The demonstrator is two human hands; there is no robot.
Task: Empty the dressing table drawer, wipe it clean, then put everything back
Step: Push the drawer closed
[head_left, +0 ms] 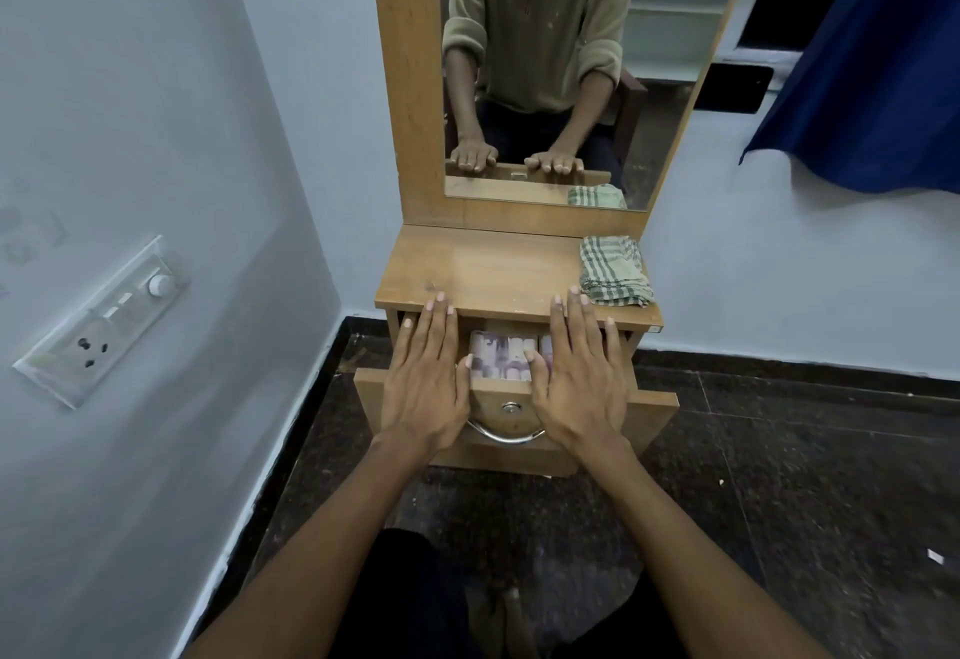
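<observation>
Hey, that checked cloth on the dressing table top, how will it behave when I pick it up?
The checked cloth lies folded in soft layers, so it is probably floppy and will unfold if lifted by one corner. It looks thin, likely light. Woven fabric should not slip.

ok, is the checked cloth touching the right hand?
Apart. The head view shows a strip of bare wooden tabletop between the checked cloth at the back right corner and the fingertips of the right hand, which lies flat over the open drawer.

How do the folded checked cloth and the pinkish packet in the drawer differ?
The checked cloth lies in full view on the dressing table top, untouched; the pinkish packet sits down in the open drawer, partly hidden between both hands. The cloth is green-and-cream checked; the packet is pale pink and printed.
</observation>
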